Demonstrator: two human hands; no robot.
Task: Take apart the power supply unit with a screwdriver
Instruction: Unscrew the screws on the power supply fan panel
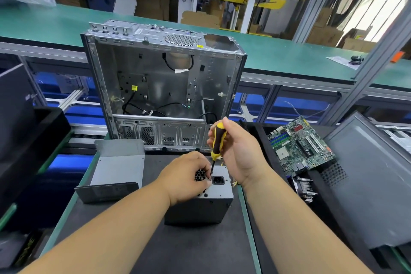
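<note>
PSU is stood on end on the dark tabletop, near the middle, with its socket face turned up. The left hand is laid over that face, its fingers curled and pinched around the lower shaft of the screwdriver, just left of the socket. The right hand is wrapped around the yellow-and-black handle, with the fingers closed on it and the tool held nearly upright. The tip is hidden behind the left fingers, so whether it is seated in a screw cannot be told.

Several slips are judged possible. If the tip is not fully seated, or the shaft is tilted while torque is applied, the head could be cammed out and rounded. A tip that jumps could strike the left fingers pinched beside it. Because the PSU is balanced on a narrow end, it could be tipped by sideways force. A freed screw could be lost through the fan grille or off the tabletop edge. Farther back, an empty case is stood, with a metal cover to the left and a motherboard to the right.
</note>
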